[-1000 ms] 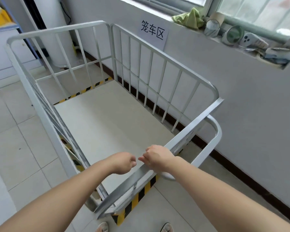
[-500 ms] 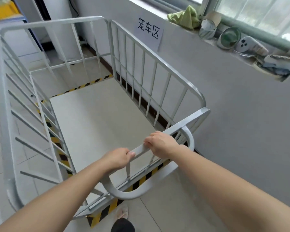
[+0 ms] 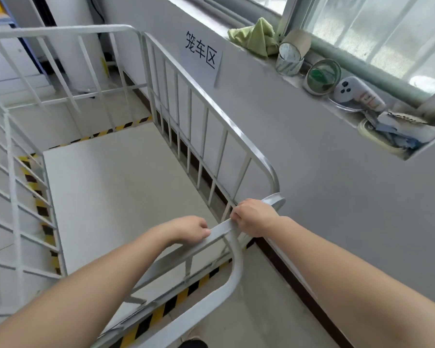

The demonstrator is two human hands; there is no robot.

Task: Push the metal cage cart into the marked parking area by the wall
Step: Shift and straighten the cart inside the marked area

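The white metal cage cart (image 3: 211, 114) stands beside the grey wall (image 3: 324, 172), its barred right side close to it. Its flat deck (image 3: 116, 197) holds nothing. My left hand (image 3: 189, 228) and my right hand (image 3: 255, 217) both grip the cart's near top rail (image 3: 220, 228), a short gap between them. Yellow-and-black floor tape (image 3: 161, 312) runs under the cart's near end, along its left side (image 3: 42, 209) and past its far end (image 3: 121, 126). A paper sign (image 3: 201, 54) with black characters hangs on the wall above the cart.
A window ledge (image 3: 342, 114) at upper right carries a green cloth (image 3: 256, 36), tape rolls (image 3: 290, 55), a white controller (image 3: 357, 92) and scraps. A dark skirting (image 3: 294, 280) runs along the wall's foot. A white cylinder (image 3: 76, 46) stands beyond the cart. Pale floor tiles lie to the left.
The cart has rolled forward and swung closer to the wall, its deck now lying inside the striped tape. Both hands stayed closed on the near rail.
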